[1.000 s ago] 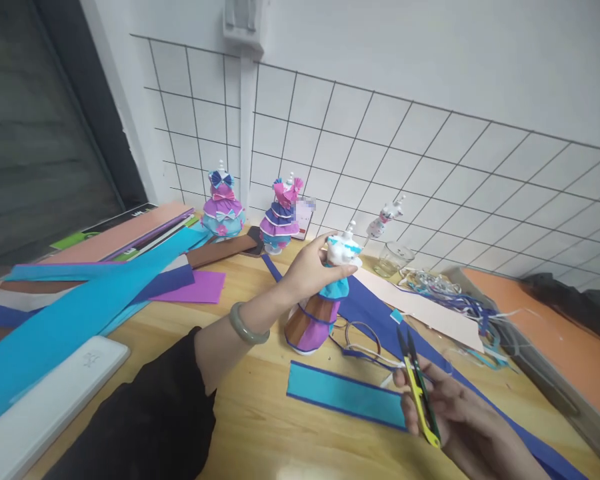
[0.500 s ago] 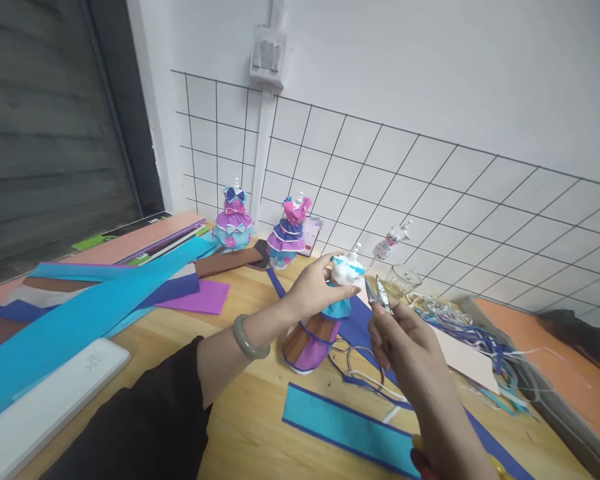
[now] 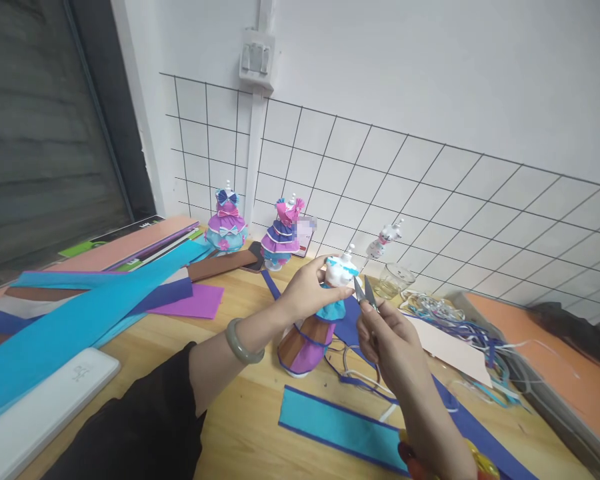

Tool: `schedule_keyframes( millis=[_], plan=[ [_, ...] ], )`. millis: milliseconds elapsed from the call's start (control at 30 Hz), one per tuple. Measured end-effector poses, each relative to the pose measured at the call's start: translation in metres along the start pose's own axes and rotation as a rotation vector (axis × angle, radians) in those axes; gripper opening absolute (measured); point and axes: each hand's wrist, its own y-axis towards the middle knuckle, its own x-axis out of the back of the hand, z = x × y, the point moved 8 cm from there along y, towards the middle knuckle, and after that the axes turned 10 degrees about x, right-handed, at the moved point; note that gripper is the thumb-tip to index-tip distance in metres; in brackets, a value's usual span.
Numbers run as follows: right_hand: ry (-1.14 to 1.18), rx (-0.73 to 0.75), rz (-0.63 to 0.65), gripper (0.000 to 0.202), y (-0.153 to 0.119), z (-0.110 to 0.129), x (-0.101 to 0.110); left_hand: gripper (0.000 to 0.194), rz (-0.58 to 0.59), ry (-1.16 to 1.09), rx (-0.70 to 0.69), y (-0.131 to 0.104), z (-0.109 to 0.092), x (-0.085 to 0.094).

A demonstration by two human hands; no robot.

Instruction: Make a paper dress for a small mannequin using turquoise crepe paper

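Observation:
My left hand (image 3: 313, 287) is closed around the upper body of a small white dress-form figure (image 3: 339, 273). A light-blue strip (image 3: 349, 268) runs across its chest. Below, it wears a blue, brown and purple skirt (image 3: 307, 343), which rests on the table. In my right hand (image 3: 387, 333) is a pair of scissors (image 3: 363, 295), blades apart and tips close to the right side of the figure's chest. My fingers hide the handles. A teal strip with dark-blue edges (image 3: 340, 423) lies in front, partly behind my right forearm.
Two dressed figures (image 3: 227, 223) (image 3: 283, 233) and a bare-armed patterned figure (image 3: 386, 239) stand behind. A glass cup (image 3: 394, 280), tangled ribbons (image 3: 437, 310) and a grey-edged tray (image 3: 520, 360) are at right. Coloured sheets (image 3: 100, 287) and a white slab (image 3: 55, 400) lie at left.
The view has shifted slightly, moving most things a little left. The scissors' tips are slightly nearer the figure's chest, their blades still apart. My left hand keeps its grip on the figure.

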Motion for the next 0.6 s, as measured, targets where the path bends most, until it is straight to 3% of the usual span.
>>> schedule_keyframes(
  millis=[267, 600],
  plan=[
    [0.099, -0.008, -0.053, 0.032, -0.0003, -0.0056, -0.0022, 0.037, 0.001, 0.015, 0.018, -0.0030, -0.0025, -0.0018],
    [-0.004, 0.051, -0.128, 0.033, -0.0017, -0.0011, 0.0027, 0.039, -0.041, 0.164, -0.014, -0.0077, -0.0045, -0.0040]
  ],
)
